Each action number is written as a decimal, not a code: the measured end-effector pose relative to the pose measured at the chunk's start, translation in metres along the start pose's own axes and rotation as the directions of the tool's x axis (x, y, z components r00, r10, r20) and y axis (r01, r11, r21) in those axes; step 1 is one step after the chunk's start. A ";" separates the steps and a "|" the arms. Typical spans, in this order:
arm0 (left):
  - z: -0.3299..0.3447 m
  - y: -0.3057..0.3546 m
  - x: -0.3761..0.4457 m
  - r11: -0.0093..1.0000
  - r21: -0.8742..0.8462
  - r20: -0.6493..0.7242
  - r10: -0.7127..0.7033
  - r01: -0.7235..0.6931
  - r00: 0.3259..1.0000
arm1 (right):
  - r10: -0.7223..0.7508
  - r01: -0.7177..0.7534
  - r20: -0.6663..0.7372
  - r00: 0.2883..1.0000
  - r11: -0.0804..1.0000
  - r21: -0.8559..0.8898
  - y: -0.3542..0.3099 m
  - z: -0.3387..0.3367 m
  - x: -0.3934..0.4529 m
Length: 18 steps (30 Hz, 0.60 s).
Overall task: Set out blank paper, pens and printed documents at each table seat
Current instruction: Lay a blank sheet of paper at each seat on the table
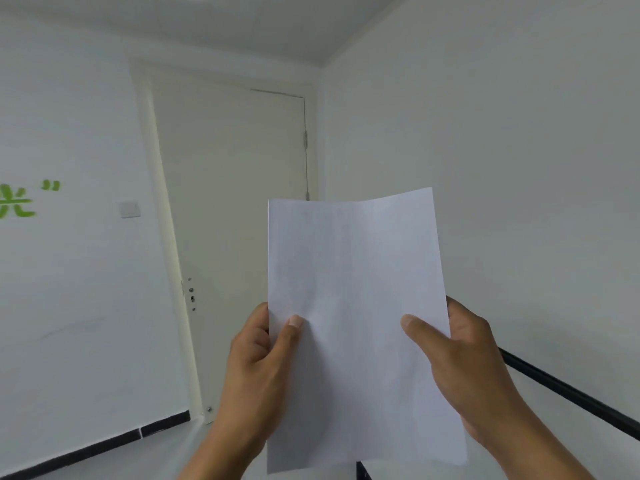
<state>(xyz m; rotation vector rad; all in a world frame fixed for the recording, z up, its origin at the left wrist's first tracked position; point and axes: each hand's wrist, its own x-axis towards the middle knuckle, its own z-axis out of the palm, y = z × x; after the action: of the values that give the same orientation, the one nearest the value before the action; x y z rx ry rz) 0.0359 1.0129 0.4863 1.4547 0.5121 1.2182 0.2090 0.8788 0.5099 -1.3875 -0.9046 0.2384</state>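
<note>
Right now the person holds a white rectangular sheet of paper [356, 327] upright in front of them, up in the air, with both bare hands. The left hand [258, 368] grips the sheet's left edge low down, thumb pressed flat on the near face and the other fingers curled out of sight behind it. The right hand [464, 368] takes the right edge the same way, its thumb lying across the front and pointing inward. The near side looks blank; faint grey marks show through, too dim to read. The sheet bows slightly, its top edge wavy and the upper right corner raised.

Behind the paper stands a closed off-white door [228, 202] with a hinge on its right side. On the white wall to its left sit a white light switch [130, 208] and part of some green lettering [20, 200]. A black skirting strip [104, 445] runs along the foot of that wall.
</note>
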 end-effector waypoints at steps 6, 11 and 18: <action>0.005 -0.047 0.073 0.992 0.128 -0.141 0.015 0.004 0.990 | 0.004 -0.013 0.123 0.992 0.997 0.077 0.069 0.033 0.102; -0.006 -0.073 0.135 0.970 0.245 -0.301 0.065 0.011 0.952 | 0.021 -0.069 0.282 0.959 0.985 0.160 0.112 0.084 0.192; -0.056 -0.106 0.191 0.941 0.316 -0.496 0.058 0.117 0.867 | 0.002 -0.120 0.492 0.871 0.971 0.209 0.152 0.176 0.264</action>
<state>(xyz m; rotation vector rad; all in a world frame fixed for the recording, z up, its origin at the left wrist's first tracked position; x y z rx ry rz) 0.0912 1.2299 0.4575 1.3921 1.1434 1.5451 0.3186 1.2102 0.4654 -1.1510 -1.2058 0.7505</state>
